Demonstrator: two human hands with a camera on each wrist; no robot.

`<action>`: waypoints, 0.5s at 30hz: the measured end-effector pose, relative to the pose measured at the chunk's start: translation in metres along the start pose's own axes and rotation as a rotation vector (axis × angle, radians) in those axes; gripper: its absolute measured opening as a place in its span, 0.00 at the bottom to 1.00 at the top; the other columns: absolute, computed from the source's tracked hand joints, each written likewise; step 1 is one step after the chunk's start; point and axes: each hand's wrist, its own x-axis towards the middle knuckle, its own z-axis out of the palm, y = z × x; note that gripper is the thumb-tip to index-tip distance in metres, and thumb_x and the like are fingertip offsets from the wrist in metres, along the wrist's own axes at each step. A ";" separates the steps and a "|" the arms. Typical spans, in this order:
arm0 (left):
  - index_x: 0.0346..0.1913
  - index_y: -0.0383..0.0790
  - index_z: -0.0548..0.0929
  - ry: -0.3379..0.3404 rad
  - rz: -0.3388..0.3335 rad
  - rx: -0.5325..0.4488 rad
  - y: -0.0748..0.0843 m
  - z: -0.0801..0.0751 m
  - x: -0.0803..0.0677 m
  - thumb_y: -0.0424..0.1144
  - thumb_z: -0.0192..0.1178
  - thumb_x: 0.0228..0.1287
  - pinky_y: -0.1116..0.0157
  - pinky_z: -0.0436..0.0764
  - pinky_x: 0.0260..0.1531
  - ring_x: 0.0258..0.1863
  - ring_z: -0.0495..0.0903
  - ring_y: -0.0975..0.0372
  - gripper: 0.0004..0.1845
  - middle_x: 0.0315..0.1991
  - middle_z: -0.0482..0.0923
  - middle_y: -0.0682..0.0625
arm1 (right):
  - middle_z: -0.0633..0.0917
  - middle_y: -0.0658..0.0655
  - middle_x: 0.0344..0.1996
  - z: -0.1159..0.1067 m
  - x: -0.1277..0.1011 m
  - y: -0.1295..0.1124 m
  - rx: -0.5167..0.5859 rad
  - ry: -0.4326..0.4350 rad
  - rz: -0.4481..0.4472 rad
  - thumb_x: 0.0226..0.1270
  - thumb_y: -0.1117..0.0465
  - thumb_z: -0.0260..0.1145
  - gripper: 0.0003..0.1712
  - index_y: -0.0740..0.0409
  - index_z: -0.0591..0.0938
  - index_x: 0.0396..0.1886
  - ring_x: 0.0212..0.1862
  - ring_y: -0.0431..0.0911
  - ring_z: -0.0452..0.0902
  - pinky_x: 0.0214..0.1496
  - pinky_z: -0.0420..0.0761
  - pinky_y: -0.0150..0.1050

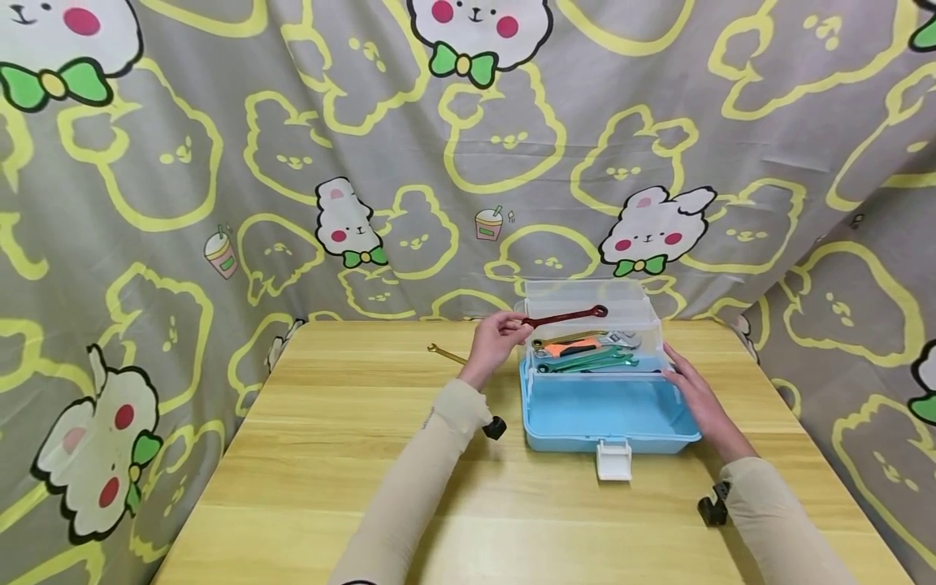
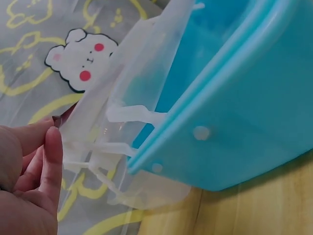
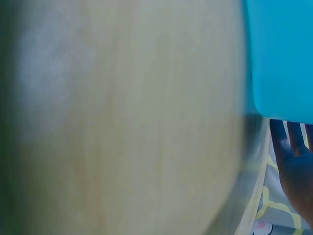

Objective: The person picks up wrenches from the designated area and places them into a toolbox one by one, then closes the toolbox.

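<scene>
- The left hand pinches one end of a dark red wrench between thumb and fingertips, holding it roughly level over the back of the open blue toolbox — just in front of the box's clear raised lid.
- The right hand rests flat against the toolbox's right wall, fingers straight, gripping nothing.
- Inside the box lie a green wrench, an orange-handled tool and a silvery adjustable wrench, packed side by side and touching.
- A yellow wrench lies on the wooden table, left of the left hand and apart from the box.
- The red wrench looks like a slim, stiff metal bar — likely light enough for a fingertip pinch, but smooth, and held at one end it would tend to droop or swivel; a hold nearer the middle of the shank would be steadier.
- The box looks like thin plastic, probably light enough to slide on the table.
</scene>
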 end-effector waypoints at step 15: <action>0.53 0.44 0.89 0.017 0.032 0.091 0.009 0.017 0.013 0.43 0.70 0.68 0.41 0.86 0.42 0.23 0.81 0.52 0.13 0.37 0.85 0.50 | 0.33 0.60 0.84 0.000 -0.001 0.000 0.000 -0.001 -0.011 0.84 0.34 0.39 0.40 0.35 0.37 0.85 0.81 0.74 0.28 0.71 0.37 0.83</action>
